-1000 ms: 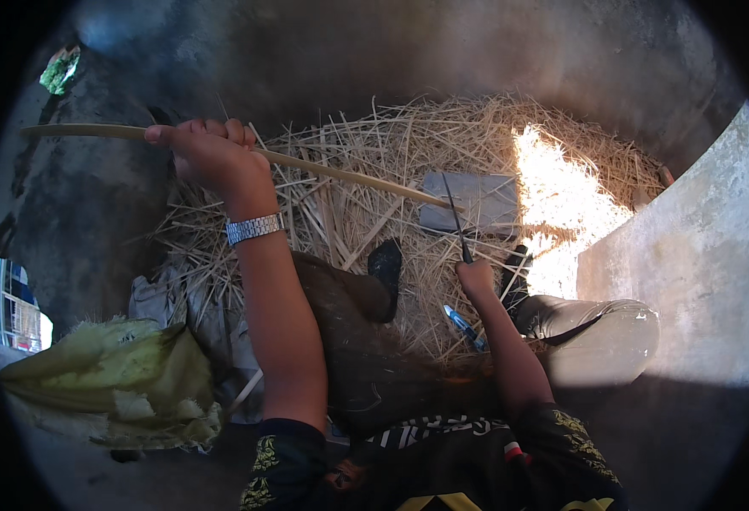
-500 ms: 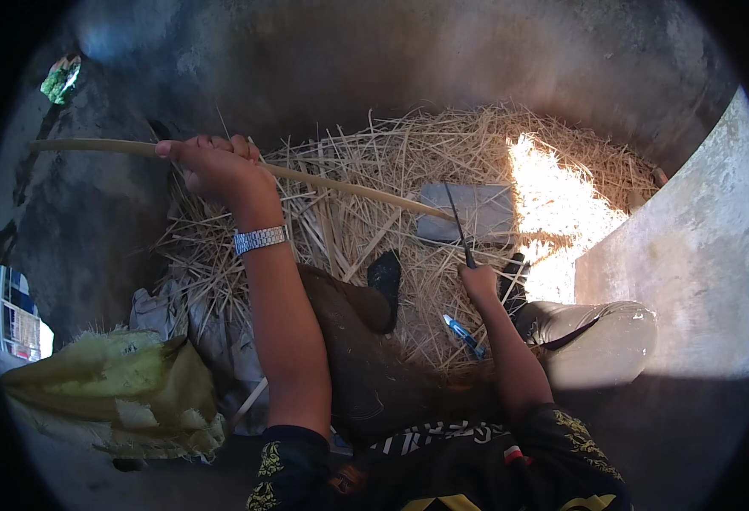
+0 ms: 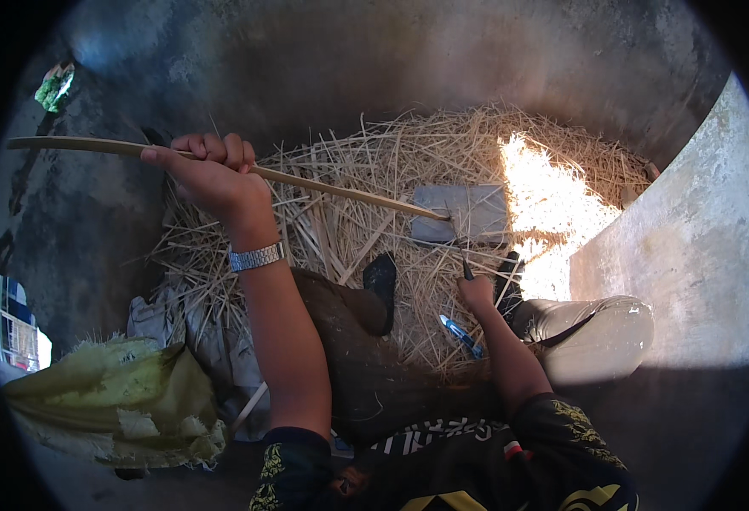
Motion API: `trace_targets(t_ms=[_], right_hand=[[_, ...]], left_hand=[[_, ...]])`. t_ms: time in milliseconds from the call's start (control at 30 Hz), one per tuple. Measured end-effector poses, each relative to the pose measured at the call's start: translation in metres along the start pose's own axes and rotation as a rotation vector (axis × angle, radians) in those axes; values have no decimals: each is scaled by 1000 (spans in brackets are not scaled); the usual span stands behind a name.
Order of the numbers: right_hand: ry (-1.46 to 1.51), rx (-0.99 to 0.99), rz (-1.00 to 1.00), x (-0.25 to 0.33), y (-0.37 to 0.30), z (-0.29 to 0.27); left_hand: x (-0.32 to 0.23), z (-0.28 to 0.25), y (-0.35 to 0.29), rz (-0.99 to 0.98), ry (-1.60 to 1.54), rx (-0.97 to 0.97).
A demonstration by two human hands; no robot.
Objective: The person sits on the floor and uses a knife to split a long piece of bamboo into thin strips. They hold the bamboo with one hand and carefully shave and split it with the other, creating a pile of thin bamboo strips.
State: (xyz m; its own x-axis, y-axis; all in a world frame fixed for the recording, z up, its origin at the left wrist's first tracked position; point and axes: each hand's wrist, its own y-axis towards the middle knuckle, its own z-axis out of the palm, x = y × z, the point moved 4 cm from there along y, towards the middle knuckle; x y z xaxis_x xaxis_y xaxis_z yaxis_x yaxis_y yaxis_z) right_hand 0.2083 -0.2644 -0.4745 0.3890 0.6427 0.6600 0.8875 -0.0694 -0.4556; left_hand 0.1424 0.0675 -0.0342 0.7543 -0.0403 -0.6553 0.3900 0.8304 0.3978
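Observation:
My left hand, with a metal-banded watch on the wrist, is closed around a long flat bamboo strip. The strip slants from the far left down to a grey block, where its right end lies over the surface. In my right hand is a knife, gripped by its dark handle. Its thin blade points away from me toward the strip's right end and is hard to make out, so I cannot tell whether it touches the strip.
Pale shavings and strips cover the floor around the block. A blue cutter lies between my legs. A frayed yellow-green sack is at the left. Concrete walls curve around, and sunlight falls on the shavings at right.
My left hand and the bamboo strip have shifted slightly left. The knife blade, earlier plainly visible crossing near the strip's right end, is now smeared and less distinct.

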Motion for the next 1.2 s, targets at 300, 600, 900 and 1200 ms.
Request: trace_targets(t_ms=[300, 600, 900, 1200], right_hand=[[381, 176, 78, -5, 18, 19], [448, -330, -636, 174, -112, -107], [-78, -149, -4, -13, -1, 14], [369, -219, -391, 161, -97, -95]], left_hand=[[16, 22, -5, 36, -101, 335], [46, 29, -19, -11, -59, 524], [45, 29, -20, -60, -62, 419], [46, 18, -25, -14, -86, 332]])
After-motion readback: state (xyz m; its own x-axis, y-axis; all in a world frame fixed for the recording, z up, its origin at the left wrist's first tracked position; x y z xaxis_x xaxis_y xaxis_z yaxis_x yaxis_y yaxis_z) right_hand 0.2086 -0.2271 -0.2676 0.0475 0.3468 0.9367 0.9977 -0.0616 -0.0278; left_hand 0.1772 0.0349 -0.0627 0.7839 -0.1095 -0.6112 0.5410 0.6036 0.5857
